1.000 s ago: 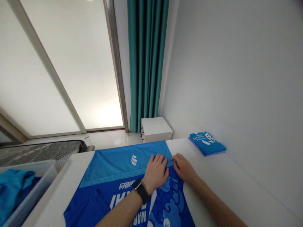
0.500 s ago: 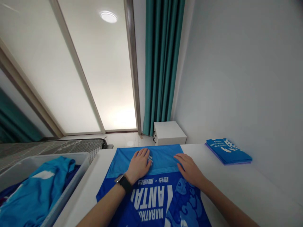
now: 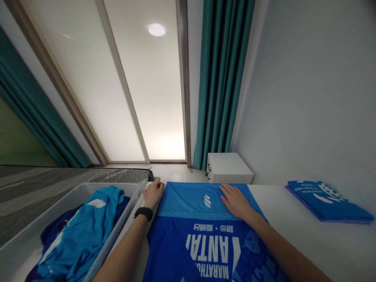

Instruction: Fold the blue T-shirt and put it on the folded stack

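A blue shirt (image 3: pixel 210 234) is lying flat beneath the open right hand (image 3: pixel 235 201) and extending leftward to the left hand (image 3: pixel 153 194). That hand is resting half-curled beside the shirt's far corner; whether it is gripping anything, I cannot tell.

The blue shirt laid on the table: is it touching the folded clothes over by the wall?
Apart. The head view shows it: a strip of white tabletop lies between the blue shirt and the folded clothes.
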The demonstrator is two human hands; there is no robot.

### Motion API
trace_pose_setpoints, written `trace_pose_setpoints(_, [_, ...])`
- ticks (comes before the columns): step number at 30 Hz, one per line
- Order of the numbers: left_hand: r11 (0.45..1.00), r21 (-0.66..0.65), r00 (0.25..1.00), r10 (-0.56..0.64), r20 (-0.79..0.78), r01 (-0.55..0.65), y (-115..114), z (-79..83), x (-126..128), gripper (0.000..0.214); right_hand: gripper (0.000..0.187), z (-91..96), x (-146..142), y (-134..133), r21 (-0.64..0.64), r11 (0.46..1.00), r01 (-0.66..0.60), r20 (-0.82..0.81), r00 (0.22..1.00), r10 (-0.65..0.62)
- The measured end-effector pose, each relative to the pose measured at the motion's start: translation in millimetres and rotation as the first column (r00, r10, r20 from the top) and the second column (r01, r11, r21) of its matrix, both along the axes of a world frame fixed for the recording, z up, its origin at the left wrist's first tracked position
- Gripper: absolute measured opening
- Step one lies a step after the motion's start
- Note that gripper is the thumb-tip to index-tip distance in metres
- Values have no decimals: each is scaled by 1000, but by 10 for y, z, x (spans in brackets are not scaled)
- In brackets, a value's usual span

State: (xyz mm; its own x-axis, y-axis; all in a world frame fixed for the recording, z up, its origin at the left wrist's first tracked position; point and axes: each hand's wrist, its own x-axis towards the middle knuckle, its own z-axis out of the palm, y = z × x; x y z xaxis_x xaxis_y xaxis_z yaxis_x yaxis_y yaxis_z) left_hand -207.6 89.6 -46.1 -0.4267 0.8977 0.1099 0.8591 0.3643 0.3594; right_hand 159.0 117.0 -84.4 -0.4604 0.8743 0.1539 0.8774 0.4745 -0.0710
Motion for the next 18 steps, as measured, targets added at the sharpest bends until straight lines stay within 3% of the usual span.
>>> trace_pose_setpoints(10, [999, -12, 998, -31, 49, 31, 239, -104, 31, 35, 64, -113, 67, 8, -82, 995, 58, 27, 998, -56])
trace_pose_setpoints(18, [997, -19, 996, -74, -43, 74, 260, -112, 60, 34, 62, -73, 58, -23, -83, 995, 60, 30, 998, -58])
